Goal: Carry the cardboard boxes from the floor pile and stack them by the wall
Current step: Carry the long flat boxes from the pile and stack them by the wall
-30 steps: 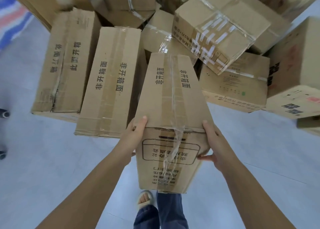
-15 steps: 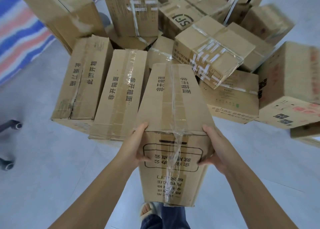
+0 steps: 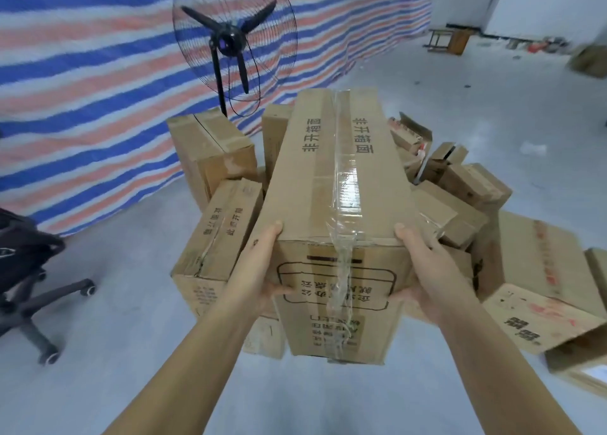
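a black standing fan (image 3: 230, 43) before a striped tarp (image 3: 82, 83), an office chair (image 3: 29, 270).

Open grey floor (image 3: 131, 319) to the left and near. Ahead, blocked by the box pile (image 3: 460, 211); beyond it a standing fan (image 3: 230, 45). Far left, an office chair (image 3: 29, 280) near the striped tarp (image 3: 82, 89).

Bright, even light; tape glare; edges warped.

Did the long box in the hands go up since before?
Yes. The long taped cardboard box has risen: earlier it overlapped the floor pile of cardboard boxes, now its far end stands above them, against the striped tarp.
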Tool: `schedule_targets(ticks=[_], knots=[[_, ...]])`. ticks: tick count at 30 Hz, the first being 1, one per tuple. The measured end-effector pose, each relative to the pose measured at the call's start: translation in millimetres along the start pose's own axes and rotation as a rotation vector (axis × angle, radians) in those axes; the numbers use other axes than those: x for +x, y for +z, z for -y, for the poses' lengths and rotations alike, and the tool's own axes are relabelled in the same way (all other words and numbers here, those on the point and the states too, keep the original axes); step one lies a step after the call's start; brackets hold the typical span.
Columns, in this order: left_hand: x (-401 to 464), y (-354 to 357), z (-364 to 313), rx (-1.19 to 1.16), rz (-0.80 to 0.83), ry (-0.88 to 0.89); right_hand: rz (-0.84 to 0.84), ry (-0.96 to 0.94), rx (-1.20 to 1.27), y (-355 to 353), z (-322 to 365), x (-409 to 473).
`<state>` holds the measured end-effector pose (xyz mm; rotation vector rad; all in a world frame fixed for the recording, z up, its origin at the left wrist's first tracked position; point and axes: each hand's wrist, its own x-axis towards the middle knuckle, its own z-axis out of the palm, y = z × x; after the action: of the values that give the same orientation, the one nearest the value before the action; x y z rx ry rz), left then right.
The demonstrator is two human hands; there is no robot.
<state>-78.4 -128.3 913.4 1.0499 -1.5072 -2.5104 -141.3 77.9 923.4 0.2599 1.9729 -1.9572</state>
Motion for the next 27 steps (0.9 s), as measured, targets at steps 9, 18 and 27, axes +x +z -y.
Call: schedule_targets(ticks=[9, 18, 27], knots=[[-132, -34, 8, -0.202, -0.232, 0.313, 0.279, -0.238, -0.067, 16, 44, -85], [-305, -81, 113, -0.274, -0.569, 0.413, 0.655, -0.169, -0.226, 17, -20, -192], [-469, -169, 243, -0.505, -0.994, 0.288, 1.072, 0.045, -0.497, 74, -137, -339]])
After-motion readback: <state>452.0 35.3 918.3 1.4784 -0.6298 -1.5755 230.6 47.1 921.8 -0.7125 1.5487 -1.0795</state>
